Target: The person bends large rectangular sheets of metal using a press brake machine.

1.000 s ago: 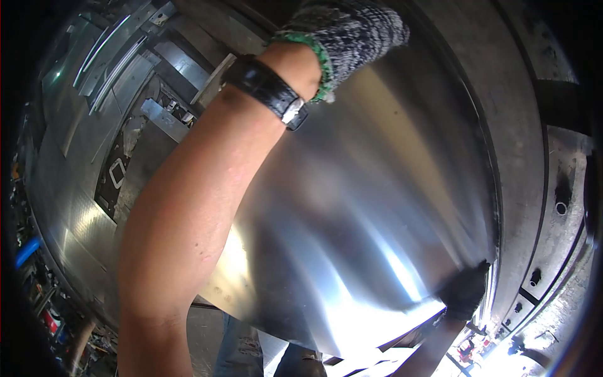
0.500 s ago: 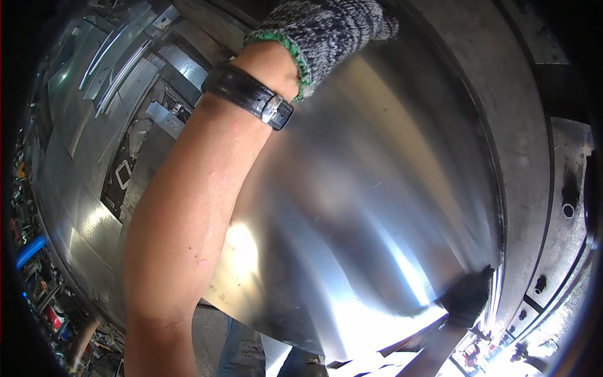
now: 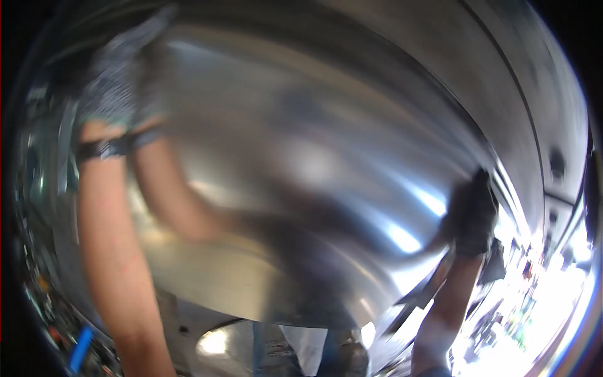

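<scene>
A large, shiny metal sheet fills the middle of the view and mirrors my arms and body. My left hand, in a grey knitted glove with a green cuff, is closed at the sheet's left edge; motion blurs its fingers. Beside it shows its reflection in the metal. A black wristband is on that wrist. On the right, my right hand, in a dark glove, is closed on the sheet's right edge. The sheet hides its fingertips in part.
A grey metal surface with dark holes lies beyond the sheet on the right. My jeans-covered legs show under the near edge. At lower left are a blue object and blurred clutter. Bright glare covers the lower right.
The view has turned and is blurrier. My left hand now appears farther left and lower, my right hand higher. The sheet's near edge lies more level across the view, and the metal parts at left are mostly covered.
</scene>
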`<state>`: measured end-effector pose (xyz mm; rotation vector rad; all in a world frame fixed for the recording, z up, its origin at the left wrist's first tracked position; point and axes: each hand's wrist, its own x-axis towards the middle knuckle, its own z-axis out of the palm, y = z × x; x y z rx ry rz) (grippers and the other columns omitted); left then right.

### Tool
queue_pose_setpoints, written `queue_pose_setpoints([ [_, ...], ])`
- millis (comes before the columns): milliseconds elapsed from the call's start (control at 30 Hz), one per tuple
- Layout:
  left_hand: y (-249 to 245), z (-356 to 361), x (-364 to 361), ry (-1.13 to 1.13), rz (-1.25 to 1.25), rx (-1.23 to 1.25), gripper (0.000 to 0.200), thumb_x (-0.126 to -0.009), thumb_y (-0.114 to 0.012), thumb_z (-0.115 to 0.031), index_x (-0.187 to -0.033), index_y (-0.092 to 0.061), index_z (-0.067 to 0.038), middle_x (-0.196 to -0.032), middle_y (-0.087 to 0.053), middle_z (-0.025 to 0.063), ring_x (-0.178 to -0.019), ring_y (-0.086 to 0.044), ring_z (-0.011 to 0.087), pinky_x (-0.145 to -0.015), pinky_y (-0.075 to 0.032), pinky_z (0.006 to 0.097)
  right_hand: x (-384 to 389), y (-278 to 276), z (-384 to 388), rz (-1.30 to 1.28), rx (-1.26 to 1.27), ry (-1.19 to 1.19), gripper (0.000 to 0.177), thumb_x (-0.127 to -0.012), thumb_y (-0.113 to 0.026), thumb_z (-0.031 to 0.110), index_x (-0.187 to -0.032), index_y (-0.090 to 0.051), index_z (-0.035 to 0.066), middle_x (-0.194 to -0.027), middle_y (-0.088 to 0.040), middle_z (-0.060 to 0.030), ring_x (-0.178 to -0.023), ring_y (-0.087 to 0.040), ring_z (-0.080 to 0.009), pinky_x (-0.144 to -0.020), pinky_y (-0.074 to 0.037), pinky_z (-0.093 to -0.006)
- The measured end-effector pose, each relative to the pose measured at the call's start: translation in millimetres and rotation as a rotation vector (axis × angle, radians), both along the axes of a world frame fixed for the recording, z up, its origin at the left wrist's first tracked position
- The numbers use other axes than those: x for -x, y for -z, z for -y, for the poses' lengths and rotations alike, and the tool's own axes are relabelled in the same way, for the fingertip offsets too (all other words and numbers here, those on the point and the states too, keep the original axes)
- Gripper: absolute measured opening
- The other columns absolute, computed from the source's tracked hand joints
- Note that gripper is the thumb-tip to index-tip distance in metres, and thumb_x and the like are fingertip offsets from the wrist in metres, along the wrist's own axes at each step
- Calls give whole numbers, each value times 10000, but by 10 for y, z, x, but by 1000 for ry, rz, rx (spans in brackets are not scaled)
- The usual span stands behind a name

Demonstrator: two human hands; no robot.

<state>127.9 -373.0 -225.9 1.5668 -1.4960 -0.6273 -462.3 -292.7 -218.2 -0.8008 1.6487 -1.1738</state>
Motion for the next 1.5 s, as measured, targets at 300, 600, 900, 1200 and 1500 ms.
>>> queue_pose_setpoints([
  [300,160,310,-436,376,-270,-158,519,-978,-397,-97,-1488,-373,-3,-1535,-409,95,-1444,-333,254,-1219,-204,390,-66,-34,-78,-132,252,-77,299,-940,-657,225,-1179,-700,50,-1077,-729,-102,-930,-677,-183,-850,-505,-290],
  [600,13,370,-202,272,-280,-268,515,-992,-371,-103,-1499,-352,-16,-1547,-386,86,-1451,-312,235,-1217,-196,366,-87,-99,-85,-472,247,-252,304,-980,-591,225,-1211,-686,50,-1184,-702,-116,-1081,-673,-204,-988,-486,-303],
  [900,-29,313,-90,104,-321,-310,512,-1006,-344,-109,-1511,-331,-28,-1559,-362,76,-1458,-290,217,-1215,-187,341,-21,33,-133,-744,473,-256,273,-958,-603,194,-1200,-696,107,-1138,-703,-115,-1019,-678,-240,-934,-509,-317],
  [1200,-124,318,72,-56,-346,-358,508,-1019,-318,-116,-1522,-310,-40,-1571,-339,66,-1464,-269,198,-1212,-179,317,62,208,-193,-695,576,-168,246,-947,-629,229,-1134,-714,94,-1036,-708,-118,-917,-672,-232,-851,-511,-325],
  [1500,-193,281,273,-233,-434,-381,505,-1033,-291,-122,-1533,-289,-53,-1583,-316,57,-1471,-247,180,-1210,-170,293,8,233,-27,-700,697,-114,238,-935,-655,263,-1067,-732,81,-935,-713,-121,-814,-666,-223,-768,-512,-333],
])
